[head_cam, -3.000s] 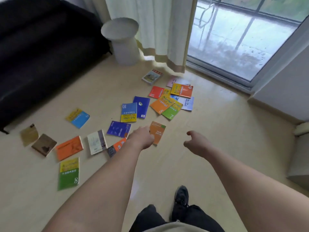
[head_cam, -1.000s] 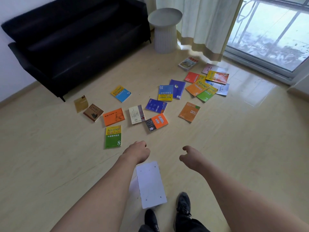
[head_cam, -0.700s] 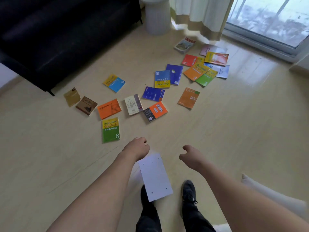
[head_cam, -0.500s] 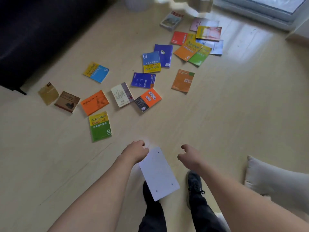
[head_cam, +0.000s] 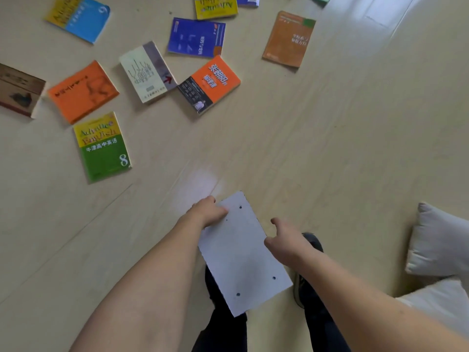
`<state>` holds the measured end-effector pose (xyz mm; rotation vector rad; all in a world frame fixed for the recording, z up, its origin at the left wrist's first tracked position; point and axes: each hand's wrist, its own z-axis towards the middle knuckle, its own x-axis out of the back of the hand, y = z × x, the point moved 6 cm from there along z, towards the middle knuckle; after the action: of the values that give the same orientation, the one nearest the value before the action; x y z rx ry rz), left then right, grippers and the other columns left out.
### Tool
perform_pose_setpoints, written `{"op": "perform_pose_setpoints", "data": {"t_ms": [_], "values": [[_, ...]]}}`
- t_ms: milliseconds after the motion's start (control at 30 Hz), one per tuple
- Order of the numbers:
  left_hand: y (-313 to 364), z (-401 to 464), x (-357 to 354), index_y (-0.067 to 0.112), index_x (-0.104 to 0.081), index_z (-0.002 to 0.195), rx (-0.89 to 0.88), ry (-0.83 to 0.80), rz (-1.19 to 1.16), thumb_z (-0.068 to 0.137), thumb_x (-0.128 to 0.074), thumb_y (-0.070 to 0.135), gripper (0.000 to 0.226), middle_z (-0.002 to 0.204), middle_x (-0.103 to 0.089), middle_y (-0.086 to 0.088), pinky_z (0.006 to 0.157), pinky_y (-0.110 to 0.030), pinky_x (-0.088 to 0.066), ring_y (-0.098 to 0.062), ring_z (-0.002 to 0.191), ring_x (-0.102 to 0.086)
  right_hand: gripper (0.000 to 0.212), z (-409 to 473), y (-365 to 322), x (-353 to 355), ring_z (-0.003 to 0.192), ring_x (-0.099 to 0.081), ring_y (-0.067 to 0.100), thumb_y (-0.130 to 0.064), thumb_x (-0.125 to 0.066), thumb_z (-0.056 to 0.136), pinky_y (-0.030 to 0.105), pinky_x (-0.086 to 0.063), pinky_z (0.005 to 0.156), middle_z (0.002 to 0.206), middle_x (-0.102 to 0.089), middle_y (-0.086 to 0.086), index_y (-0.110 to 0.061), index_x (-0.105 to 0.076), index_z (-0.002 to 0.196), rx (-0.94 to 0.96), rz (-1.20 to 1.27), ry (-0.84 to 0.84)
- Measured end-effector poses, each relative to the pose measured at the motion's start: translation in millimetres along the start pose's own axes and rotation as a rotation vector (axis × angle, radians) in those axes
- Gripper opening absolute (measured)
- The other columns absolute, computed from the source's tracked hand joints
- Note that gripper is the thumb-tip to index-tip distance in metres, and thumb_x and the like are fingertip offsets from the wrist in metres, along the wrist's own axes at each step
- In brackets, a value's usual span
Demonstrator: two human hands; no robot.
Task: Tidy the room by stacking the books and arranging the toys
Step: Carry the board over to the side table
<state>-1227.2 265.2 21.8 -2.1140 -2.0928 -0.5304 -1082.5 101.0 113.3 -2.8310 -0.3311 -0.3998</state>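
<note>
Left hand [head_cam: 206,214] grips the white board [head_cam: 243,252] at its far left corner; right hand [head_cam: 285,241], loosely curled and holding nothing, hovers at the board's right edge. Beyond the board, the green book [head_cam: 102,146] and the orange book [head_cam: 209,83] lie flat on the floor [head_cam: 330,148].

Green and yellow book [head_cam: 102,146]: "Advance English" on the yellow band, "牛津高中英语" and the number "8" on the green.
Orange and black book [head_cam: 209,83]: large white Chinese characters, seen upside down, first line reading "张朝阳".
Blue and yellow book [head_cam: 78,17]: number "6" at the corner.
Other covers: lettering too blurred to read.
</note>
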Motion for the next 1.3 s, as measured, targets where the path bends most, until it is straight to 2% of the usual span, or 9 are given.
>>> {"op": "perform_pose_setpoints", "data": {"t_ms": [133, 300, 400, 533, 700, 900, 1000, 1167, 1300], "values": [[-4.0, 8.3, -14.2, 0.018, -0.052, 0.081, -0.077, -0.013, -0.157, 0.093, -0.052, 0.049, 0.033, 0.088, -0.055, 0.001, 0.073, -0.031, -0.046, -0.019, 0.079, -0.054, 0.065, 4.7, 8.5, -1.8, 0.084, -0.063, 0.019, -0.017, -0.04, 0.09, 0.026, -0.044, 0.058, 0.124, -0.056, 0.007, -0.017, -0.022, 0.152, -0.052, 0.028, -0.006], [26.6, -51.4, -21.7, 0.019, -0.048, 0.065, -0.17, -0.039, -0.156, 0.095, -0.06, 0.038, 0.038, 0.066, -0.047, 0.005, 0.058, -0.027, -0.034, -0.014, 0.061, -0.044, 0.052, -37.0, -8.9, 20.1, 0.11, -0.062, 0.026, -0.016, -0.041, 0.093, 0.032, -0.048, 0.078, 0.137, -0.052, 0.011, -0.012, -0.033, 0.144, -0.09, 0.084, 0.001], [57.1, -102.8, -13.7, 0.019, -0.047, 0.066, -0.192, 0.046, -0.106, 0.093, -0.061, 0.039, 0.037, 0.067, -0.05, 0.004, 0.059, -0.029, -0.035, -0.017, 0.063, -0.047, 0.047, -75.6, -27.2, 41.6, 0.118, -0.056, 0.029, -0.014, -0.041, 0.095, 0.037, -0.046, 0.094, 0.137, -0.051, 0.014, -0.008, -0.037, 0.141, -0.097, 0.133, 0.02], [92.5, -206.9, 30.6, 0.023, -0.06, 0.082, -0.212, 0.224, -0.154, 0.094, -0.059, 0.033, 0.016, 0.082, -0.064, 0.004, 0.064, -0.029, -0.043, -0.018, 0.077, -0.06, 0.059, -153.3, -47.0, 98.7, 0.097, -0.055, 0.023, -0.012, -0.04, 0.095, 0.034, -0.046, 0.087, 0.129, -0.052, 0.013, -0.01, -0.023, 0.152, -0.068, 0.251, 0.074], [131.1, -342.9, 101.4, 0.013, -0.068, 0.087, -0.215, 0.382, -0.476, 0.094, -0.061, 0.026, 0.017, 0.085, -0.07, 0.001, 0.068, -0.031, -0.048, -0.018, 0.079, -0.064, 0.056, -253.4, -56.9, 182.3, 0.11, -0.052, 0.027, -0.012, -0.04, 0.096, 0.04, -0.043, 0.096, 0.134, -0.049, 0.015, -0.006, -0.026, 0.15, -0.033, 0.44, 0.161], [182.2, -486.6, 191.8, 0.008, -0.069, 0.083, -0.357, 0.431, -0.805, 0.095, -0.065, 0.013, 0.013, 0.068, -0.066, -0.002, 0.055, -0.027, -0.038, -0.016, 0.058, -0.053, 0.087, -328.0, -67.2, 277.5, 0.133, -0.036, 0.034, -0.056, -0.06, 0.078, 0.049, -0.035, 0.108, 0.146, -0.035, 0.011, -0.012, -0.028, 0.146, -0.018, 0.599, 0.388], [195.1, -534.1, 217.0, 0.002, -0.07, 0.094, -0.409, 0.422, -0.863, 0.096, -0.064, 0.012, 0.012, 0.079, -0.07, -0.01, 0.057, -0.027, -0.042, -0.018, 0.062, -0.057, 0.101, -354.7, -80.7, 325.1, 0.133, -0.035, 0.034, -0.07, -0.065, 0.064, 0.05, -0.033, 0.109, 0.144, -0.036, 0.01, -0.013, -0.032, 0.14, 0.005, 0.666, 0.437], [197.5, -539.6, 244.1, 0.007, -0.067, 0.087, -0.29, 0.526, -1.0, 0.096, -0.058, 0.008, 0.013, 0.087, -0.071, -0.013, 0.067, -0.03, -0.049, -0.026, 0.072, -0.064, 0.094, -337.1, -112.9, 365.0, 0.11, -0.055, 0.038, -0.046, -0.081, 0.052, 0.044, -0.044, 0.079, 0.13, -0.053, 0.015, -0.01, -0.046, 0.131, 0.057, 0.938, 0.292], [182.2, -513.8, 256.4, 0.008, -0.063, 0.089, -0.054, 0.515, -1.14, 0.081, -0.061, 0.014, 0.011, 0.08, -0.068, -0.009, 0.063, -0.03, -0.048, -0.028, 0.068, -0.062, 0.079, -339.4, -157.2, 364.4, 0.114, -0.053, 0.041, -0.028, -0.077, 0.064, 0.05, -0.043, 0.086, 0.132, -0.05, 0.017, -0.005, -0.042, 0.131, 0.007, 0.979, 0.277]]}}
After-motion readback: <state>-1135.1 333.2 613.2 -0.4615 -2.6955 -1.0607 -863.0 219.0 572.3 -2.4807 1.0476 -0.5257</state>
